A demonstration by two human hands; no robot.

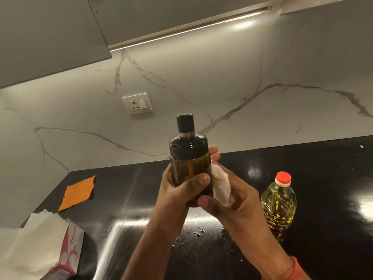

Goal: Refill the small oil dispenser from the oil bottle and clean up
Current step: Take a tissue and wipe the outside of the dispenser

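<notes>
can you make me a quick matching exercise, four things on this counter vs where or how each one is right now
Things:
1. oil dispenser
2. oil bottle
3. orange cloth
4. white tissue

States:
A. standing capped on the counter, at right
B. lying flat near the wall, at left
C. pressed against the dispenser by the right hand
D. held up off the counter by the left hand

Pairs: 1-D, 2-A, 3-B, 4-C

Tissue pack (pixel 66 251) runs off the bottom-left edge, print unreadable; dispenser (pixel 189 158) base hidden behind fingers, tissue (pixel 221 186) half tucked behind it.
</notes>
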